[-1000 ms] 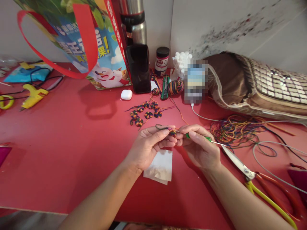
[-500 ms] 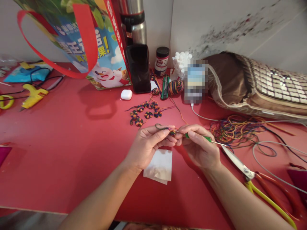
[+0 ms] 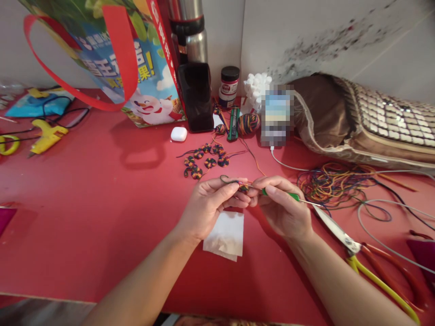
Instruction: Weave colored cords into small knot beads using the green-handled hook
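My left hand (image 3: 214, 199) pinches a small multicoloured crochet piece (image 3: 243, 187), with a dark loop of yarn standing out past the thumb. In my right hand (image 3: 285, 208) is a crochet hook (image 3: 292, 196) with a green handle; its thin shaft reaches into the piece. Fingertips of both hands nearly meet there and partly hide the stitches. A strand of yarn (image 3: 256, 162) runs from the yarn ball (image 3: 249, 123) towards my hands. Beyond them lie several round crochet pieces (image 3: 210, 162) in the same colours. Below is a folded white paper (image 3: 231, 235).
Large scissors (image 3: 353, 246) and tangled yarn (image 3: 326, 183) lie right of my hands. At the back stand a shopping bag (image 3: 149, 81), a black phone (image 3: 196, 97), a jar (image 3: 229, 86) and a blurred screen (image 3: 277, 115). A yellow glue gun (image 3: 45, 136) lies far left.
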`<state>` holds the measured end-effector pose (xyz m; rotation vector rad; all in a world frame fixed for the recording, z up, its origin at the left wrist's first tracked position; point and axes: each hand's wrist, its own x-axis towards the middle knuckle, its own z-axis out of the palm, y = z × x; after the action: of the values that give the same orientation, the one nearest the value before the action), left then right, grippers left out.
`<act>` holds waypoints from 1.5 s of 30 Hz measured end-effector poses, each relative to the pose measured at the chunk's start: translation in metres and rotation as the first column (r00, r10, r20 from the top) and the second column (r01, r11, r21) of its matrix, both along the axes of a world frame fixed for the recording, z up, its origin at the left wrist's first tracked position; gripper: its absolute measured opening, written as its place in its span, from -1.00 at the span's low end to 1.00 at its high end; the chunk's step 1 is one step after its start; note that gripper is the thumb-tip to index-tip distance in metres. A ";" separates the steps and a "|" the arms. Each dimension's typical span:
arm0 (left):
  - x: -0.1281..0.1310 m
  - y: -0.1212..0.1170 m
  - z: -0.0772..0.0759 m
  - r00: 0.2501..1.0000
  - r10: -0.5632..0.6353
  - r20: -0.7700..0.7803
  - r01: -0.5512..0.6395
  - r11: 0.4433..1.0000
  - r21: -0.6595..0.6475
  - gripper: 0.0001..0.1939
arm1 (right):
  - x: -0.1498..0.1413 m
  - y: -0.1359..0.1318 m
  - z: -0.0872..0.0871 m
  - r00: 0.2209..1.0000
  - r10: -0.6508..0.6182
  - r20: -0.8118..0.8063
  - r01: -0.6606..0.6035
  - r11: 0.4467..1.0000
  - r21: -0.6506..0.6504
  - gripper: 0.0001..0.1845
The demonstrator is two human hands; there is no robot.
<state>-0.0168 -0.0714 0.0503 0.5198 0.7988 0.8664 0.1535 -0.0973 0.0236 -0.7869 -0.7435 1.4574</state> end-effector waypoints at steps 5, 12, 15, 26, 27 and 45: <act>-0.001 0.000 0.001 1.000 -0.010 -0.014 0.010 1.000 -0.002 -0.81 | -0.001 0.000 0.001 0.999 -0.014 0.030 0.014 1.000 -0.007 -0.93; -0.002 0.001 -0.001 1.000 -0.018 -0.023 0.017 1.000 -0.007 -0.82 | -0.001 0.000 0.003 0.999 -0.005 0.037 0.005 1.000 -0.013 -0.94; -0.001 0.001 -0.001 0.999 -0.019 -0.031 0.019 1.000 -0.006 -0.82 | -0.001 -0.001 0.001 0.998 -0.020 0.054 0.019 1.000 0.004 -0.93; -0.002 0.000 -0.002 0.998 -0.024 -0.053 0.023 1.000 -0.017 -0.77 | -0.002 -0.001 0.002 0.998 -0.022 0.065 0.020 0.999 0.032 -0.92; -0.002 0.000 -0.002 0.998 -0.018 -0.067 0.017 1.000 -0.016 -0.77 | -0.003 -0.001 0.002 0.997 -0.029 0.068 0.027 0.999 0.023 -0.93; -0.004 0.000 -0.003 0.989 0.025 -0.145 -0.008 0.993 0.115 -0.84 | -0.005 -0.002 0.000 1.000 -0.019 -0.006 0.019 0.998 -0.058 -0.92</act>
<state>-0.0210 -0.0714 0.0476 0.6840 0.8919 0.9004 0.1480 -0.0989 0.0236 -0.8309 -0.6899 1.4691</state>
